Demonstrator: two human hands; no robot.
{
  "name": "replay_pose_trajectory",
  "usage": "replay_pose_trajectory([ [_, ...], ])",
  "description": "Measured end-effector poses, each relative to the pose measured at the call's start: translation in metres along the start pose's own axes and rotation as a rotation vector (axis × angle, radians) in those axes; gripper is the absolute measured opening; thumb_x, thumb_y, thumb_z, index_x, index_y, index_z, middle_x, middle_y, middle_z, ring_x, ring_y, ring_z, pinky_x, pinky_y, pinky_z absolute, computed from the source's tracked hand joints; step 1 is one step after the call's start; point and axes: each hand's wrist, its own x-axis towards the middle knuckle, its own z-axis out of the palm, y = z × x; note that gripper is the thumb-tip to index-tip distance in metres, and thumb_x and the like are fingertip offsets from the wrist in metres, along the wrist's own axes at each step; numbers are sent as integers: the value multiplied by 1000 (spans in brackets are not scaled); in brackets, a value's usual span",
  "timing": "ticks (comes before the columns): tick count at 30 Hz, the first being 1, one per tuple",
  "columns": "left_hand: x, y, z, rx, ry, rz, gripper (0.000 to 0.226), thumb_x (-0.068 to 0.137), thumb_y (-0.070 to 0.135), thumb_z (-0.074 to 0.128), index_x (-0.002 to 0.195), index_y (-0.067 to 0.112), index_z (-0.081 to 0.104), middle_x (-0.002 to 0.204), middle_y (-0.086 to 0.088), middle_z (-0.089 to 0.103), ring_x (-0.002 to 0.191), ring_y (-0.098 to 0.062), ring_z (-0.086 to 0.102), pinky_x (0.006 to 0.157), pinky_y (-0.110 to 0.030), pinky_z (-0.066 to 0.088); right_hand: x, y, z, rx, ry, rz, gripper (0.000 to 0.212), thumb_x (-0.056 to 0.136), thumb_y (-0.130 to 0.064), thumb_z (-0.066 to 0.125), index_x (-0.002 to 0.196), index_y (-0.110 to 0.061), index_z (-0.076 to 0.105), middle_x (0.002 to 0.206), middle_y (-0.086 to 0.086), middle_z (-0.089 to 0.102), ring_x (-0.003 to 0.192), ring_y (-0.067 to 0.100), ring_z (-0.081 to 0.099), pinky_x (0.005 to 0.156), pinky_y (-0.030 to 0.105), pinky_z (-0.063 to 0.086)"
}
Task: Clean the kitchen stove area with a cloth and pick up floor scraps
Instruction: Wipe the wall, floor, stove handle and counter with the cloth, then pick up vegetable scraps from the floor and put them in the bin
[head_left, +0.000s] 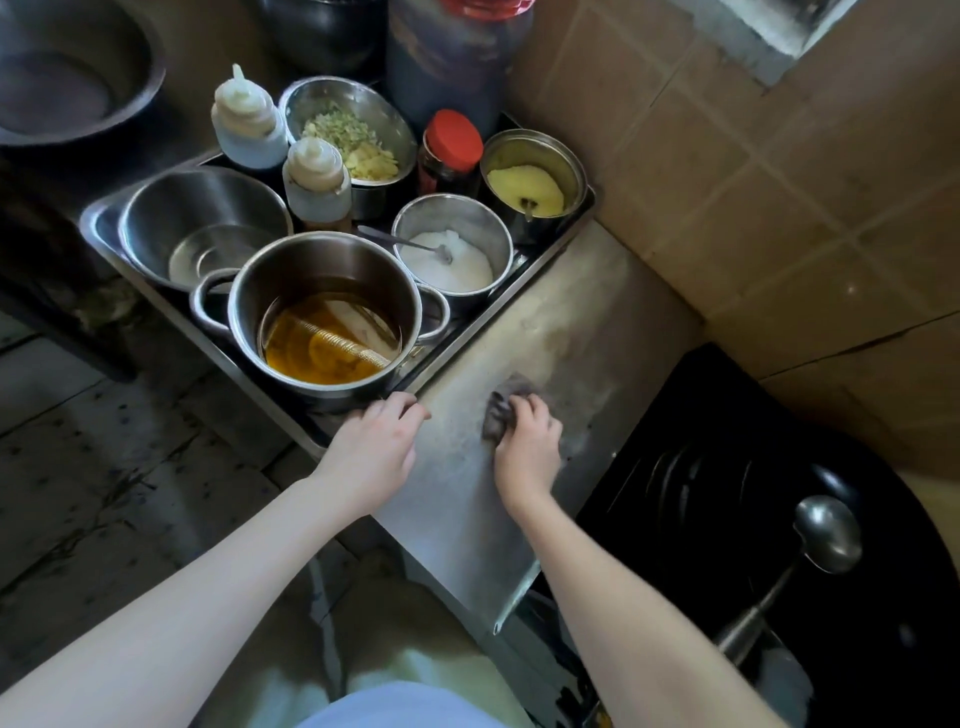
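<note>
Cloth (500, 415) sat bunched under the gripping right hand (529, 449) on the counter (571, 322), while the left hand (378, 441) clutched the tray (98, 215) rim at nine o'clock, where a shove could slop oil from the pot (322, 267).

No words or numbers readable anywhere. Red-lid jar (450, 156) maybe has label, too blurry to read.

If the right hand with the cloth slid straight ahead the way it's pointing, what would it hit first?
The right hand, gripping the cloth, would cross bare counter, then likely meet the tray rim near the white-powder tin.
</note>
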Motion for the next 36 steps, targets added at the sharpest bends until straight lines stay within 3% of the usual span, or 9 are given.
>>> replay_pose_trajectory([
  [8, -14, -6, -3, 2, 1, 46, 40, 93, 19, 52, 132, 18, 48, 138, -4, 45, 117, -21, 52, 92, -33, 46, -73, -1, 14, -27, -136, -87, 50, 94, -9, 45, 139, -29, 42, 152, -3, 30, 137, 21, 26, 95, 37, 46],
  [14, -26, -9, -7, 18, -16, 119, 38, 92, 18, 54, 129, 16, 51, 134, -5, 48, 113, -22, 54, 90, -34, 46, -94, 4, 2, 47, -25, -65, 53, 90, -19, 55, 141, -26, 41, 155, 2, 24, 141, 25, 24, 114, 42, 27],
  [22, -17, 7, -14, 108, -61, 191, 39, 93, 23, 52, 131, 19, 48, 136, -4, 46, 114, -21, 52, 91, -33, 48, -96, -4, -17, 72, -2, -68, 50, 93, -23, 53, 141, -25, 40, 153, 3, 29, 141, 23, 25, 116, 39, 22],
  [30, 6, 24, -24, 195, -62, 249, 38, 91, 18, 50, 129, 15, 49, 134, -6, 46, 110, -27, 53, 80, -37, 47, -89, 6, -42, 85, 61, -70, 45, 93, -17, 52, 137, -21, 47, 144, 1, 44, 135, 19, 35, 113, 33, 24],
  [36, 26, 43, -35, 192, -93, 394, 40, 90, 16, 54, 130, 12, 50, 132, -9, 48, 105, -30, 56, 81, -39, 46, -86, 12, -58, 49, 120, 51, 43, 94, -21, 51, 136, -21, 46, 144, 1, 44, 135, 20, 34, 113, 32, 21],
])
